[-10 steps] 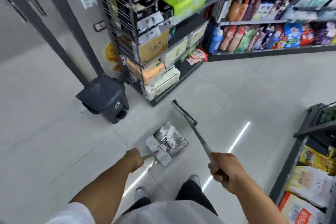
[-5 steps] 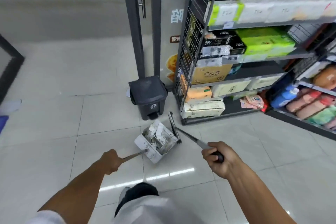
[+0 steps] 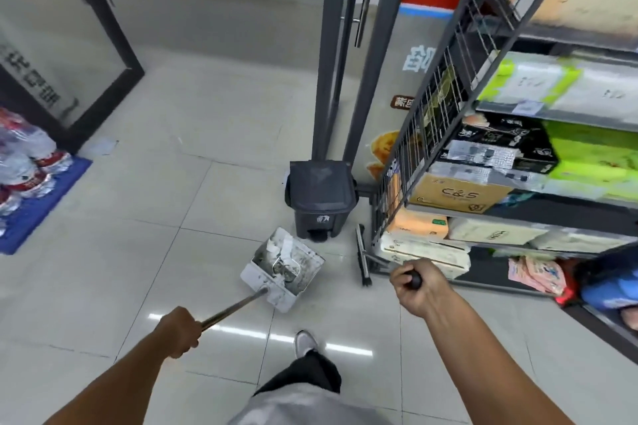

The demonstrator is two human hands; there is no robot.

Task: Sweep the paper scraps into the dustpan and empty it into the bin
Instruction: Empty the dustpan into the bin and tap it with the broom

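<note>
Your left hand (image 3: 179, 329) grips the metal handle of the dustpan (image 3: 283, 269), which carries paper scraps (image 3: 281, 248) and sits just in front of the closed dark bin (image 3: 319, 197). Your right hand (image 3: 416, 283) clasps the broom (image 3: 362, 257), its head lying on the floor (image 3: 155, 217) beside the shelf rack (image 3: 431, 148).

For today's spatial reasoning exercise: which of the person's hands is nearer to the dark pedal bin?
Right. The right hand is just below-right of the bin; the left hand is farther back, lower left.
</note>
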